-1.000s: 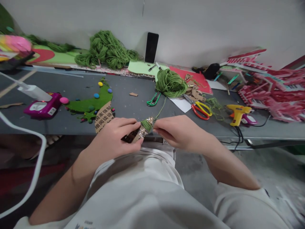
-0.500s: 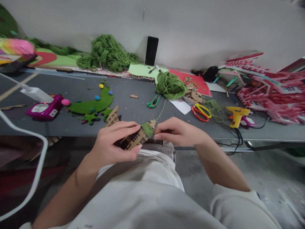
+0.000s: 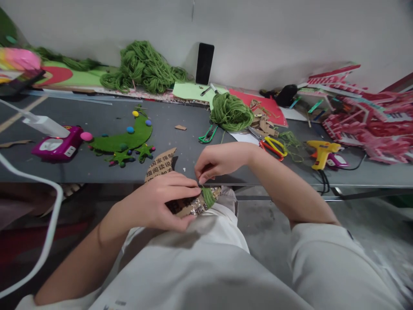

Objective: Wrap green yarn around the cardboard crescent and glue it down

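Note:
A curved piece of printed cardboard (image 3: 160,163) is gripped in my left hand (image 3: 161,200), fingers on top and thumb on the near side. Green yarn (image 3: 209,196) is wound round the end of it that sticks out to the right. My right hand (image 3: 222,161) is just above that end, thumb and fingertips pinched on the yarn strand; most of the strand is hidden by the hand. On the table behind lies a ball of green yarn (image 3: 231,112).
Scissors (image 3: 273,147) and a yellow glue gun (image 3: 322,153) lie to the right. A green cutter (image 3: 208,134) is near the yarn ball. Leftward are a green felt crescent (image 3: 124,140) with pompoms and a purple power socket (image 3: 58,144). A phone (image 3: 204,63) leans on the wall.
My right hand has moved from the right of the cardboard's wound end to above it, carrying the strand up and over. The cardboard has turned and its wound end sits lower.

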The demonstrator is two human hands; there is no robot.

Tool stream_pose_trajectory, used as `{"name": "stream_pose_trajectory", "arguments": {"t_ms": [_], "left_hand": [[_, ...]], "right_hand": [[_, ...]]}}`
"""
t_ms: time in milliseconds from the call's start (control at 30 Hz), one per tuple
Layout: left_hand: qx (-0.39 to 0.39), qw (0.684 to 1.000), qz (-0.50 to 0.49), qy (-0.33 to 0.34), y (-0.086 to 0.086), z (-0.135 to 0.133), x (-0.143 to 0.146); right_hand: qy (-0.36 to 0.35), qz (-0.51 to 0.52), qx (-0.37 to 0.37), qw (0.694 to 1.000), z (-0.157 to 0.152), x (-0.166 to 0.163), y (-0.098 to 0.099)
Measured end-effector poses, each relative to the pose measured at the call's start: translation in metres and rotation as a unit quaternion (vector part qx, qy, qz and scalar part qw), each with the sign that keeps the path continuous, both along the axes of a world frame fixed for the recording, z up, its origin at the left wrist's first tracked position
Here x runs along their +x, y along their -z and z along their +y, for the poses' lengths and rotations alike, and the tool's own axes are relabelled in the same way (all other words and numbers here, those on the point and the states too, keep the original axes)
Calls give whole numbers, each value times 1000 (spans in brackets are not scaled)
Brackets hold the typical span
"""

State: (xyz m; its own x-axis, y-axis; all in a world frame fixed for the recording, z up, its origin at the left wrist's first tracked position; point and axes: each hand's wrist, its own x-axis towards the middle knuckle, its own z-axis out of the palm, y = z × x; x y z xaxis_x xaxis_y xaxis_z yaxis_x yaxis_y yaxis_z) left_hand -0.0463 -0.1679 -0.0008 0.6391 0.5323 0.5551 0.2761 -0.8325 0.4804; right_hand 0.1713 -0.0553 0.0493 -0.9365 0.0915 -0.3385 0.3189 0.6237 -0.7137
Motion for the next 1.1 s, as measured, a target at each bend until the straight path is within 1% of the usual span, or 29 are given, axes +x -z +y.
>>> {"name": "stream_pose_trajectory", "arguments": {"t_ms": [67, 133, 233, 367, 533, 700, 833, 967, 1100], "left_hand": [[1, 999, 45, -12, 0, 1, 1], [-3, 995, 91, -41, 1, 1, 2], [-20, 989, 128, -75, 6, 0, 3], [-33, 988, 123, -89, 10, 1, 5], [-42, 986, 107, -120, 6, 1, 3], [-38, 985, 97, -136, -2, -1, 1], [-35, 985, 87, -142, -3, -2, 2], [-30, 985, 87, -149, -2, -3, 1], [-28, 985, 87, -147, -3, -2, 0]], "right_hand": [[-3, -33, 55, 998, 0, -7, -8], [6, -54, 112, 992, -2, -10, -15], [22, -72, 151, 986, -8, -9, -22], [36, -75, 180, 980, -21, -4, -27], [61, -77, 239, 966, -33, 3, -33], [87, -89, 267, 956, -41, 8, -38], [98, -90, 278, 951, -45, 11, -40], [112, -92, 274, 951, -43, 15, -41], [112, -77, 259, 956, -42, 18, -41]]}}
